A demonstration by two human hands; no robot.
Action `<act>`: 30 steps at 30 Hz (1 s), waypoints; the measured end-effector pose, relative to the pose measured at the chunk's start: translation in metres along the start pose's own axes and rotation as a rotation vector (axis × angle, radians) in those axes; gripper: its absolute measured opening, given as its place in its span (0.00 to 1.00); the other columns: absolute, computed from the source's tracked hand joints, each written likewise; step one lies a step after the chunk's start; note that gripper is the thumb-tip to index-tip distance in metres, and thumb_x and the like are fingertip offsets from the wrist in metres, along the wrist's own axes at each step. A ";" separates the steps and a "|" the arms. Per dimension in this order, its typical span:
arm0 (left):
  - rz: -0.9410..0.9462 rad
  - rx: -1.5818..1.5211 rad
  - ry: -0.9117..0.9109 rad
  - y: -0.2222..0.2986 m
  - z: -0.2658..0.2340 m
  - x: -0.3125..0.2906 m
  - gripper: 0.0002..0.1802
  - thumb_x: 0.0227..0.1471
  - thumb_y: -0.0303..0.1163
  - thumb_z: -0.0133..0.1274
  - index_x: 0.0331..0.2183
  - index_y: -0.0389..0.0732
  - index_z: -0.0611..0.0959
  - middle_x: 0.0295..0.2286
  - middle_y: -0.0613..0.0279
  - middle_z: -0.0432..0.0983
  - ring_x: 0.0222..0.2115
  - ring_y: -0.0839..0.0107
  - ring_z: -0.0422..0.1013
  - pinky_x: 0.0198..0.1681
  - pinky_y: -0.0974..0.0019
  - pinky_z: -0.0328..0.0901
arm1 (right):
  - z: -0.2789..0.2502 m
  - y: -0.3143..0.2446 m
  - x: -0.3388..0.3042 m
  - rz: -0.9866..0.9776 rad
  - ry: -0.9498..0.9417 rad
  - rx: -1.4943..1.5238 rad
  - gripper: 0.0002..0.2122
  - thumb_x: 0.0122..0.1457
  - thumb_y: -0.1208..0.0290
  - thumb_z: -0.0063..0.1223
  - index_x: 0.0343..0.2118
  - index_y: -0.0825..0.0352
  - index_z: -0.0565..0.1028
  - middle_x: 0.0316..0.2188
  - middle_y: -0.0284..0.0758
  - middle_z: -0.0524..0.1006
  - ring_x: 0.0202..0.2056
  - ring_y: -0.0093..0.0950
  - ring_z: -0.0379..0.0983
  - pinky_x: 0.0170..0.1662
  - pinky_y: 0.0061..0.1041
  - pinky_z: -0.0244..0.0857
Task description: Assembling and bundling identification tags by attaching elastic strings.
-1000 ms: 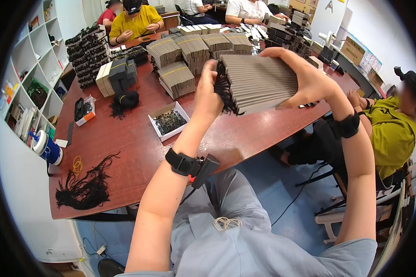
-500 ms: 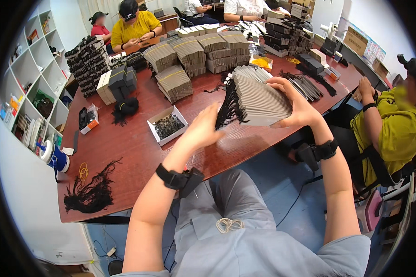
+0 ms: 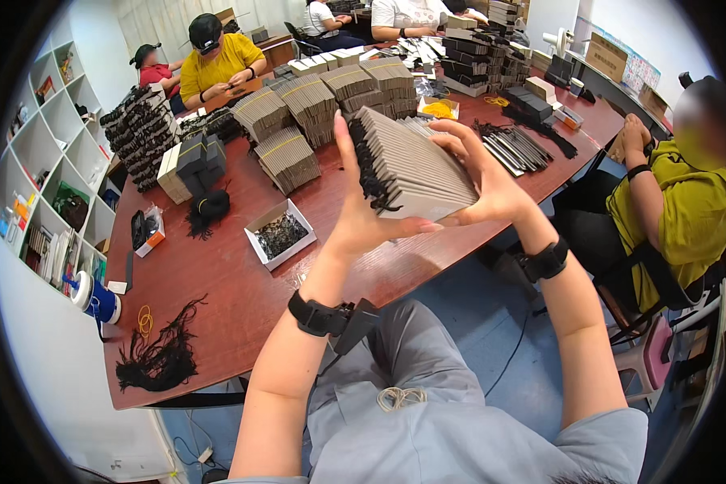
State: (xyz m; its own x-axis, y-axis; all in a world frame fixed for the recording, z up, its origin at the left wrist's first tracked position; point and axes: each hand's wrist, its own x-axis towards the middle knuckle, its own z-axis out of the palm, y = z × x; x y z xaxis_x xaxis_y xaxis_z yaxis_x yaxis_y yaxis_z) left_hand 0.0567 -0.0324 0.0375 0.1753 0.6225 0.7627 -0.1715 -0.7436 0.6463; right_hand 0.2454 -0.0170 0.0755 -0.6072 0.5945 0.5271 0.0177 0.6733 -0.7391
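Head view shows a stack of thin grey pieces (image 3: 419,165) held tilted above the near side of a reddish-brown table (image 3: 218,306), black fringe (image 3: 369,169) along its left end. The right hand (image 3: 488,189) clasps the opposite end, fingers over the top and thumb at the lower edge. The left hand (image 3: 355,214) is spread wide around the fringed end, thumb along the bottom edge; whether it bears any weight cannot be told. Beyond stand banded grey bundles (image 3: 289,161); nearer left sits a white box (image 3: 281,234) of small dark bits.
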 end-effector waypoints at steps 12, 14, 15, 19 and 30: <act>-0.278 0.084 0.083 -0.051 0.004 0.000 0.66 0.26 0.25 0.63 0.55 0.43 0.30 0.47 0.50 0.55 0.46 0.60 0.59 0.49 0.59 0.57 | 0.049 0.065 -0.008 0.063 0.180 0.393 0.49 0.35 0.74 0.61 0.59 0.59 0.38 0.53 0.41 0.56 0.54 0.31 0.53 0.55 0.29 0.45; -0.308 0.177 0.079 -0.064 0.006 -0.004 0.69 0.22 0.33 0.65 0.55 0.39 0.33 0.50 0.45 0.49 0.52 0.52 0.50 0.54 0.55 0.48 | 0.047 0.085 -0.015 0.108 0.143 0.331 0.51 0.34 0.73 0.63 0.59 0.61 0.37 0.54 0.41 0.54 0.55 0.30 0.52 0.56 0.29 0.45; -0.311 0.170 0.068 -0.070 0.005 -0.005 0.69 0.22 0.33 0.65 0.55 0.39 0.33 0.50 0.45 0.49 0.52 0.52 0.50 0.54 0.55 0.48 | 0.046 0.097 -0.019 0.114 0.154 0.328 0.51 0.34 0.73 0.63 0.59 0.61 0.37 0.54 0.41 0.54 0.55 0.30 0.52 0.56 0.29 0.45; -0.227 0.511 -0.212 -0.088 -0.009 -0.019 0.71 0.18 0.43 0.65 0.55 0.37 0.33 0.52 0.41 0.43 0.54 0.48 0.45 0.56 0.55 0.43 | 0.047 0.123 -0.023 0.414 -0.091 0.330 0.53 0.34 0.68 0.67 0.58 0.66 0.36 0.55 0.42 0.52 0.54 0.29 0.51 0.55 0.28 0.48; -0.346 0.270 -0.075 -0.106 -0.023 -0.046 0.73 0.19 0.42 0.66 0.54 0.34 0.31 0.54 0.43 0.35 0.57 0.52 0.36 0.58 0.57 0.38 | 0.043 0.115 0.006 0.047 -0.381 -0.266 0.55 0.33 0.61 0.65 0.56 0.75 0.34 0.54 0.55 0.51 0.55 0.44 0.51 0.56 0.31 0.48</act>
State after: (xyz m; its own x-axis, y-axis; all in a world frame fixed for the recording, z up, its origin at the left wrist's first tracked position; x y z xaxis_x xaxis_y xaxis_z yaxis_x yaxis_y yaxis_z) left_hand 0.0442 0.0236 -0.0656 0.2497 0.8338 0.4924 0.1669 -0.5379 0.8263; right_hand 0.2098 0.0448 -0.0240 -0.8484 0.4568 0.2674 0.2248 0.7684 -0.5992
